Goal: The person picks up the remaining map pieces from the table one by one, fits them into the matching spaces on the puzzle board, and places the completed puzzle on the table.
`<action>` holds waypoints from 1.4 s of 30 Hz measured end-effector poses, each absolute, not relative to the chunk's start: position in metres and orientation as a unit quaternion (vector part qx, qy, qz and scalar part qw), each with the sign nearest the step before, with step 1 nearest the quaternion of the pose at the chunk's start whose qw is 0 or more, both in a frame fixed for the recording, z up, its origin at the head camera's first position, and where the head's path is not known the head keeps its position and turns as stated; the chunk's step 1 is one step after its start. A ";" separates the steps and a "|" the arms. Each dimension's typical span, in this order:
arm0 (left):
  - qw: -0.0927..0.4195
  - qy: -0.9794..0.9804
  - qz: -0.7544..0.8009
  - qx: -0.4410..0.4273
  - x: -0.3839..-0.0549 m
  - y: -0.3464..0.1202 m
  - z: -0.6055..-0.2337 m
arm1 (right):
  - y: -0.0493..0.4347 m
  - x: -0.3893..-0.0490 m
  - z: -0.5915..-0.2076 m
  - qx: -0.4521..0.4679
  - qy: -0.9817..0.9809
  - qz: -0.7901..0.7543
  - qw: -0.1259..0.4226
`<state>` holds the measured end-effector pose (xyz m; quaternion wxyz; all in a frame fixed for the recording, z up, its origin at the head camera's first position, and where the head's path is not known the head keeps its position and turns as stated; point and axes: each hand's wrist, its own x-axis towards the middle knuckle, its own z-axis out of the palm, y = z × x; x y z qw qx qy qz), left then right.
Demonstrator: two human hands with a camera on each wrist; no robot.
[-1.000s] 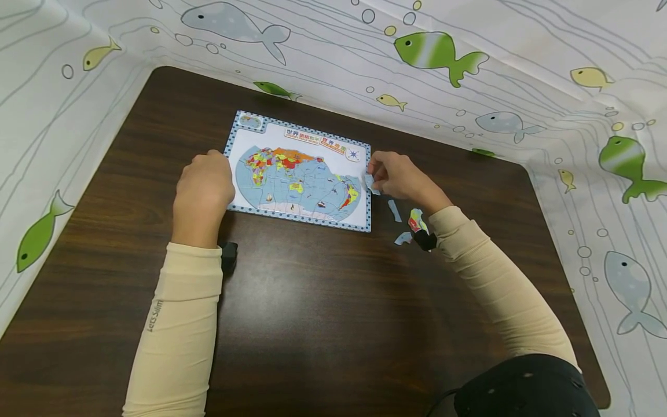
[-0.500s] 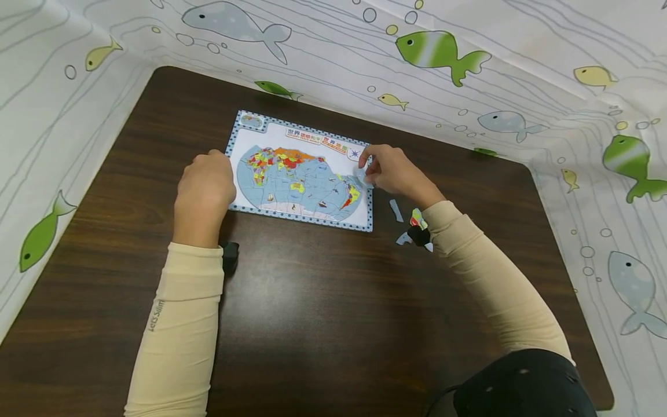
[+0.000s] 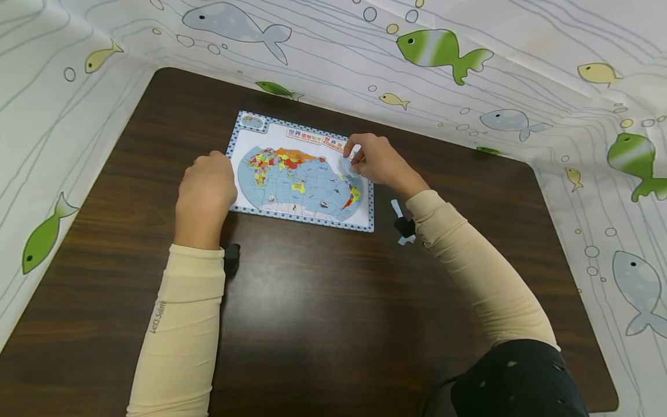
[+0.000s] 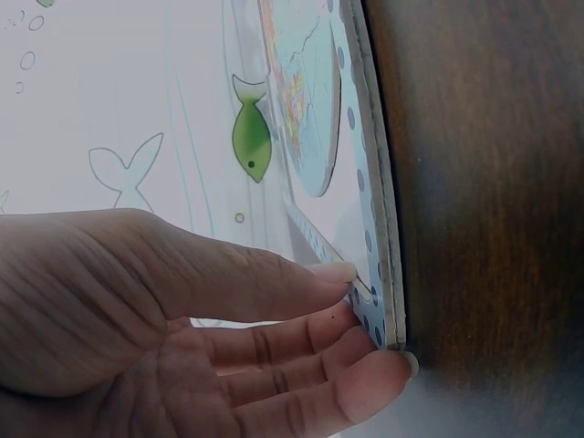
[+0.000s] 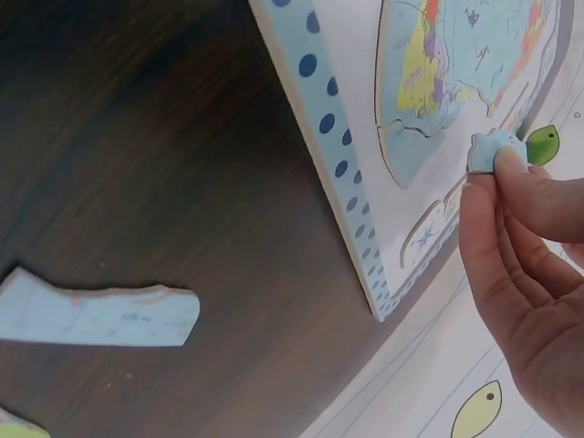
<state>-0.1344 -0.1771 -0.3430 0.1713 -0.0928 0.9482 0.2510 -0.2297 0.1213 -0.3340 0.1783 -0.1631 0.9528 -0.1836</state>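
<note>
A world map jigsaw puzzle board (image 3: pixel 263 136) with a blue dotted border lies on the brown table. Much of its oval map is filled, with a white gap at the upper right. My left hand (image 3: pixel 205 185) grips the board's left side; in the left wrist view, the thumb lies on the dotted corner and the fingers curl around the edge. Over the upper right of the board, my right hand (image 3: pixel 383 162) pinches a small light blue puzzle piece (image 5: pixel 488 153) between thumb and fingers, raised above the surface in the right wrist view.
To the right of the board lie loose puzzle pieces: a long light blue one (image 5: pixel 100 315) and a yellowish one (image 5: pixel 16 429), partly out of frame. The right sleeve and black wrist camera (image 3: pixel 404 227) overlap some pieces. A fish-patterned curtain (image 3: pixel 333 58) borders the table.
My right hand has moved left from the board's right edge to over its upper right part, carrying the light blue puzzle piece. The left hand has stayed on the board.
</note>
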 end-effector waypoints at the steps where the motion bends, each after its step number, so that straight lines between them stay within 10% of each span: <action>1: 0.171 0.948 0.251 -0.094 -0.134 -0.177 -0.343 | 0.120 -0.230 -0.334 -0.164 0.952 -0.186 0.178; 42: 0.173 0.945 0.256 -0.106 -0.134 -0.177 -0.344 | 0.080 -0.263 -0.346 -0.205 0.951 -0.194 0.124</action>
